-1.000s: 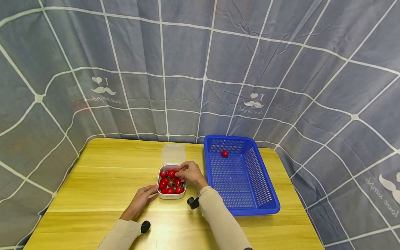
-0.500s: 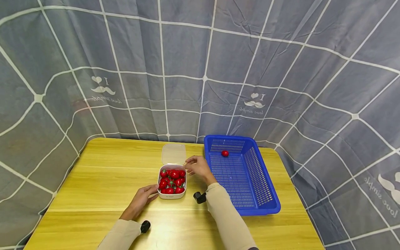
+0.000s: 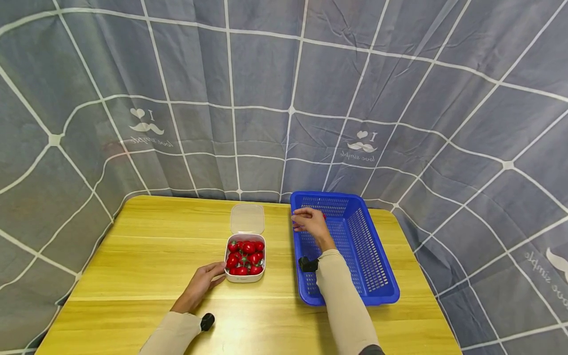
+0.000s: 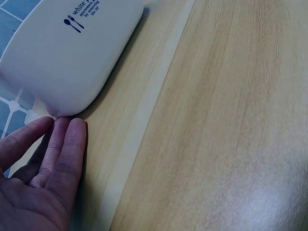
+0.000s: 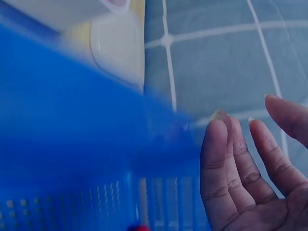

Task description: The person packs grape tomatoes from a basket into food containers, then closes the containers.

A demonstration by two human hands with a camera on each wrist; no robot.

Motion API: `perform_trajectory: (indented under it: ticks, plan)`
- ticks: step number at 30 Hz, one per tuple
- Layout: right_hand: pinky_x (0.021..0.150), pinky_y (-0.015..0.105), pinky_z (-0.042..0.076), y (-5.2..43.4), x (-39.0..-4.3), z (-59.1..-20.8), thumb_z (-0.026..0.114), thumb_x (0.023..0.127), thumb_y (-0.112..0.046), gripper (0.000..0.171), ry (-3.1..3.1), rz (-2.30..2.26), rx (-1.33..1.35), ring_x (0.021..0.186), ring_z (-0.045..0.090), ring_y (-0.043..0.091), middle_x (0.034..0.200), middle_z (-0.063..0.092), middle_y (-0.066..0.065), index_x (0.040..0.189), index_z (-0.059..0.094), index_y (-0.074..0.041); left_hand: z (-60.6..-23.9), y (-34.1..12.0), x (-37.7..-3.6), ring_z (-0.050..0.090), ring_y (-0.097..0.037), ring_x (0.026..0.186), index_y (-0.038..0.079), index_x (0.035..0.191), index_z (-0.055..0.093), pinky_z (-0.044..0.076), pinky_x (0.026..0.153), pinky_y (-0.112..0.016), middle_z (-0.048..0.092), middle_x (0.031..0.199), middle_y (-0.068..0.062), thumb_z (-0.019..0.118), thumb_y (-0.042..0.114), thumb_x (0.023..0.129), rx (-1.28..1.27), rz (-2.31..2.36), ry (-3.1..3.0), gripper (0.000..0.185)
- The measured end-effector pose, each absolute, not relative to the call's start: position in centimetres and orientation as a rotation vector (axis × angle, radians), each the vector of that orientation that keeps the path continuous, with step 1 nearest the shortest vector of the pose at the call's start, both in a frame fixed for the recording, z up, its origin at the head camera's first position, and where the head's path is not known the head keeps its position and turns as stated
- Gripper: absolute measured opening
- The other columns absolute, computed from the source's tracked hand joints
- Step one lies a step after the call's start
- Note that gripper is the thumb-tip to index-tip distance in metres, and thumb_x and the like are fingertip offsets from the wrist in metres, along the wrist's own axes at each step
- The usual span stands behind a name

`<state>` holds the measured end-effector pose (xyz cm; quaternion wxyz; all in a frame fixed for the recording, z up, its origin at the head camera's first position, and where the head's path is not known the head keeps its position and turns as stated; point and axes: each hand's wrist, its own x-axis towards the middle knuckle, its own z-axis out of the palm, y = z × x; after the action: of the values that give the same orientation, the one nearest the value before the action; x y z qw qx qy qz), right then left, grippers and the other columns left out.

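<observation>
A white lidded box [image 3: 245, 279] stands on the table, packed with several red tomatoes [image 3: 249, 247]. Its translucent lid [image 3: 247, 219] lies folded back behind it. My left hand [image 3: 201, 285] rests at the box's left side; in the left wrist view the straight fingertips [image 4: 76, 127] meet the lower corner of the box. Over the left rim of a blue basket [image 3: 390, 291] hovers my right hand [image 3: 312, 224]. Its fingers [image 5: 215, 159] are loosely spread in the right wrist view, holding nothing. One red tomato [image 3: 324, 216] in the basket is mostly hidden behind this hand.
The wooden table [image 3: 146, 246] carries the box at the middle and the basket to its right. A grey curtain with white lines [image 3: 266, 133] hangs along the table's back edge and both sides. Each sleeve has a black wrist camera [image 3: 207, 321].
My right hand has left the tomatoes in the box and moved right, across to the basket. A tomato now sits at the box's upper middle. The left hand stays put.
</observation>
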<state>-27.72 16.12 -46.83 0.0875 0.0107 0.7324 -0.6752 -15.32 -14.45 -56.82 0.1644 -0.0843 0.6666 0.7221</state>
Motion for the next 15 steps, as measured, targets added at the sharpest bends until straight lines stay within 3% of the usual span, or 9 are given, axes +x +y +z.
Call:
perform_trajectory:
  ticks: [5,9,12,15]
  plan:
    - [0.068,0.035,0.062,19.0,-29.4,-48.1,0.064,0.088,0.006,0.028,2.192,-2.053,0.19,0.076,0.068,0.028,0.084,0.068,0.004,0.113,0.058,0.015,-56.9,-14.6,-15.5,0.043,-0.038,0.13,-0.016,0.135,0.042,0.045,0.105,-0.036,0.041,0.142,-0.029,0.053,0.028,0.1,-0.232,2.059,1.896,0.058]
    - [0.073,0.042,0.062,20.5,-30.1,-48.7,0.062,0.086,0.011,0.03,2.207,-2.06,0.298,0.08,0.068,0.032,0.091,0.065,0.014,0.115,0.056,0.017,-56.9,-14.5,-15.5,0.043,-0.038,0.13,-0.017,0.134,0.042,0.046,0.104,-0.036,0.042,0.141,-0.029,0.052,0.028,0.101,-0.241,2.059,1.899,0.057]
    - [0.079,0.046,0.06,21.3,-30.5,-49.4,0.06,0.085,0.015,0.041,2.227,-2.033,0.396,0.085,0.067,0.031,0.11,0.057,0.029,0.124,0.048,0.019,-56.9,-14.4,-15.5,0.044,-0.038,0.129,-0.017,0.134,0.043,0.046,0.104,-0.036,0.042,0.14,-0.029,0.052,0.027,0.101,-0.247,2.053,1.899,0.055]
    - [0.082,0.046,0.059,21.6,-31.1,-50.8,0.061,0.084,0.015,0.052,2.265,-1.99,0.504,0.097,0.065,0.037,0.128,0.045,0.034,0.133,0.043,0.015,-56.9,-14.3,-15.5,0.044,-0.038,0.129,-0.017,0.134,0.043,0.047,0.103,-0.035,0.042,0.14,-0.028,0.052,0.026,0.101,-0.257,2.054,1.902,0.055]
